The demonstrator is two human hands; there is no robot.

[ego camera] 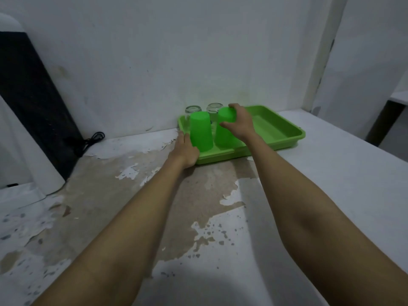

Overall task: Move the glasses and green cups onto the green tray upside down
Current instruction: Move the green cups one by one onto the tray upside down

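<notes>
A: Your left hand [184, 151] rests open against the green tray [273, 129] rim on the tabletop [331, 184].

B: Your right hand [239, 122] has its grip wrapped around the right cup [225, 133]: light, slick plastic, so hold it mid-wall. Behind the left cup [200, 131], the inverted glasses [192, 109] look fragile.

rectangular green plastic tray [276, 129]: on counter by wall | two green plastic cups [201, 133] [225, 131]: inverted, tray's left end | two clear glasses [192, 109] [214, 107]: inverted, behind cups
</notes>
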